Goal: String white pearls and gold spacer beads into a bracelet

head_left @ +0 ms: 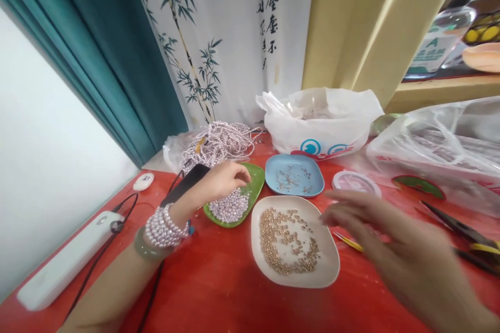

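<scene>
My left hand (226, 179) hovers over the green plate (255, 182), its fingers curled together and pointing down. Whatever may be between those fingertips is hidden. Pale lilac pearl beads (230, 207) are heaped on the near part of that plate. At the right, my right hand (375, 229) is blurred, with fingers stretched apart near the rim of the cream plate (328, 265). Small gold beads (273, 239) lie scattered on the cream plate. Behind it, a blue plate (273, 179) bears small metallic pieces (291, 179). A pearl bracelet (166, 226) circles my left wrist.
Strands of pearl beads (222, 140) are piled at the back left, beside a dark phone (185, 184). White plastic bags (324, 125) stand behind the plates. Dark pliers (453, 221), yellow-handled tweezers (347, 242) and a round clear lid (356, 182) lie rightward. A power strip (70, 260) is left.
</scene>
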A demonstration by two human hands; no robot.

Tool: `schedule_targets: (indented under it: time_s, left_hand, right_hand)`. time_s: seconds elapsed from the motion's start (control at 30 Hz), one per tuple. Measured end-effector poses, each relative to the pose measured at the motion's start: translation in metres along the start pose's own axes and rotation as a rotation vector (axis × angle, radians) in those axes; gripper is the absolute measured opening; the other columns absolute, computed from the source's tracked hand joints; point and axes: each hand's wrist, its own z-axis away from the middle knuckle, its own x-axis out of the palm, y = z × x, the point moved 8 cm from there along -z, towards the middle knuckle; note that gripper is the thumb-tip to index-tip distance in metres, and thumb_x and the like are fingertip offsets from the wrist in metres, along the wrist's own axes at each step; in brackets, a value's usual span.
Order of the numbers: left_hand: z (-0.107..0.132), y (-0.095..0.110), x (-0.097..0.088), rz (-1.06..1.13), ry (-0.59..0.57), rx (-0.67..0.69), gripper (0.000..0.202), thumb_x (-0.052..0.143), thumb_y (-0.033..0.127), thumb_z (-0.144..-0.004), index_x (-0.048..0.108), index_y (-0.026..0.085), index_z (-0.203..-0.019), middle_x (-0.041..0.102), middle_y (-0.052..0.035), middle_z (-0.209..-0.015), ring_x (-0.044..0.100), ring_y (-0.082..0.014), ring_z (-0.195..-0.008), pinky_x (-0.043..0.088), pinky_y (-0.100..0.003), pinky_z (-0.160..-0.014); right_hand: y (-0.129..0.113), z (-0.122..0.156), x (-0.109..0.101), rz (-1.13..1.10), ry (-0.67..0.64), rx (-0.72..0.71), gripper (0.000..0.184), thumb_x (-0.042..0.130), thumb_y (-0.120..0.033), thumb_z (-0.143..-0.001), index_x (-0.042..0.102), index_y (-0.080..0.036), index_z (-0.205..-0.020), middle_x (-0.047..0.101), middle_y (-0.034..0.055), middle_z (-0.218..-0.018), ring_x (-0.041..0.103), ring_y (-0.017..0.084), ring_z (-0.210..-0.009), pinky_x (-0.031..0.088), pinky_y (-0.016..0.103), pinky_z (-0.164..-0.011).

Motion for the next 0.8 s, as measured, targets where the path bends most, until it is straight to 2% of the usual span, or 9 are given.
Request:
schedule_targets:
  time_s: [0.07, 0.1, 0.17, 0.3, 0.53, 0.7, 0.8]
  left_hand:
    - [-0.001, -0.005, 0.006, -0.018, -0.024, 0.016, 0.014, 0.057, 0.020, -0.065, 0.067, 0.018, -0.074, 0.067, -0.0042, -0.074, 0.058, -0.0167, -0.067, 0.038, -0.026, -0.061]
    - [-0.002, -0.007, 0.010, -0.023, -0.030, 0.019, 0.013, 0.059, 0.021, -0.063, 0.067, 0.019, -0.072, 0.067, -0.0031, -0.071, 0.058, -0.0163, -0.065, 0.037, -0.026, -0.059]
    - [-0.003, -0.011, 0.016, -0.030, -0.028, 0.015, 0.009, 0.062, 0.022, -0.060, 0.067, 0.020, -0.067, 0.065, -0.0010, -0.065, 0.056, -0.0156, -0.060, 0.035, -0.025, -0.055]
    - [-0.005, -0.016, 0.023, -0.039, -0.004, 0.002, 0.005, 0.063, 0.021, -0.057, 0.066, 0.021, -0.061, 0.064, 0.0006, -0.061, 0.053, -0.0147, -0.056, 0.031, -0.025, -0.052]
    - [-0.003, -0.016, 0.023, -0.061, 0.019, -0.013, 0.006, 0.060, 0.022, -0.062, 0.064, 0.020, -0.058, 0.062, -0.0017, -0.059, 0.050, -0.0154, -0.056, 0.028, -0.026, -0.053]
    - [-0.002, -0.006, 0.012, 0.027, 0.109, -0.031, 0.009, 0.059, 0.026, -0.066, 0.065, 0.020, -0.063, 0.062, -0.0024, -0.062, 0.049, -0.0154, -0.057, 0.030, -0.026, -0.056]
    - [-0.001, 0.010, 0.019, 0.192, 0.055, -0.056, 0.009, 0.058, 0.025, -0.067, 0.065, 0.019, -0.068, 0.064, -0.0022, -0.069, 0.052, -0.0156, -0.064, 0.035, -0.027, -0.061]
  right_hand:
    - [-0.032, -0.024, 0.040, -0.015, -0.151, 0.077, 0.013, 0.057, -0.038, -0.075, 0.061, -0.027, -0.079, 0.065, 0.0018, -0.066, 0.061, 0.020, -0.063, 0.049, 0.032, -0.058]
    - [-0.037, -0.029, 0.052, -0.066, -0.193, 0.125, 0.015, 0.057, -0.039, -0.074, 0.061, -0.025, -0.074, 0.064, 0.0016, -0.062, 0.061, 0.019, -0.059, 0.049, 0.031, -0.056]
    - [-0.031, -0.029, 0.060, -0.149, -0.225, 0.203, 0.018, 0.058, -0.041, -0.071, 0.058, -0.023, -0.068, 0.063, 0.0012, -0.059, 0.060, 0.017, -0.056, 0.050, 0.030, -0.054]
    - [-0.013, -0.021, 0.052, -0.201, -0.194, 0.260, 0.021, 0.061, -0.042, -0.068, 0.057, -0.022, -0.067, 0.064, 0.0016, -0.061, 0.060, 0.016, -0.055, 0.049, 0.029, -0.054]
    - [-0.021, -0.025, 0.048, -0.272, -0.160, 0.311, 0.022, 0.062, -0.039, -0.069, 0.058, -0.018, -0.065, 0.065, 0.0013, -0.061, 0.059, 0.012, -0.054, 0.047, 0.024, -0.055]
    - [-0.028, -0.031, 0.036, -0.342, -0.144, 0.270, 0.016, 0.061, -0.032, -0.073, 0.059, -0.018, -0.066, 0.065, 0.0007, -0.064, 0.059, 0.010, -0.056, 0.046, 0.023, -0.057]
    - [-0.028, -0.035, 0.029, -0.385, -0.141, 0.282, 0.015, 0.061, -0.031, -0.073, 0.059, -0.018, -0.066, 0.066, 0.0003, -0.065, 0.059, 0.009, -0.056, 0.046, 0.023, -0.056]
